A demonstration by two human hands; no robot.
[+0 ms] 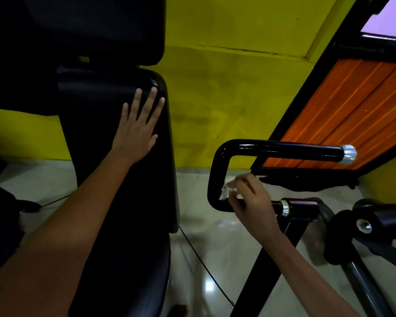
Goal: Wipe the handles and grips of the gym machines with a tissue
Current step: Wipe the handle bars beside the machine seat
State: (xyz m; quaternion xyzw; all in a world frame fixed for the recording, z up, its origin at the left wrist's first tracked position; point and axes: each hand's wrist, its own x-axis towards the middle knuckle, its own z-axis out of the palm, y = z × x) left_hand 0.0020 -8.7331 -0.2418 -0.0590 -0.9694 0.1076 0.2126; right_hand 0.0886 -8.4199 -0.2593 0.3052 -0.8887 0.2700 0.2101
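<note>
A glossy black U-shaped machine handle (pixel 215 177) with a chrome end cap (pixel 349 154) stands right of centre. My right hand (pixel 252 197) pinches a crumpled white tissue (pixel 226 191) against the inner side of the handle's vertical bend, just above the lower bar. My left hand (pixel 138 126) lies flat with straight, spread fingers on the black padded backrest (pixel 124 179) at the left.
A second black pad (pixel 89 28) sits above the backrest. A black machine arm with a bolt (pixel 364 225) is at the right. An orange slatted panel in a black frame (pixel 343 110) leans against the yellow wall. A thin cable (pixel 204 266) crosses the shiny tiled floor.
</note>
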